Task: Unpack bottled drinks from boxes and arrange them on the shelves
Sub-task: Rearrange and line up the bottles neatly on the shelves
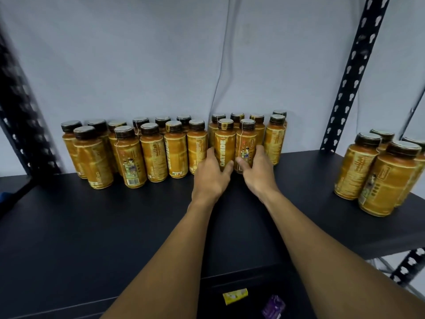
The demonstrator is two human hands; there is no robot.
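- The left hand (212, 174) grips the OATSIDE bottle (225, 146) low on its body. The right hand (257, 171) grips the neighbour bottle (245, 143) the same way, thumbs in front and fingers curled round the sides. The two bottles touch and stand upright at about 12 o'clock on the black shelf (115, 226).
- Handling, as I judge it: these are full drinks, so fairly weighty for one hand. The bodies look stiff, but the glossy sleeve looks slick. Take each round the straight mid-body, not by the dark cap. Tall and narrow, they could topple their neighbours if knocked.
- Count: the main block (156, 153), from 10 to 1 o'clock, holds eighteen bottles in two staggered rows, the held pair included. The side cluster (377, 176) at 3 o'clock shows four and is cut by the frame edge, so more may be hidden.
- No box is in view.
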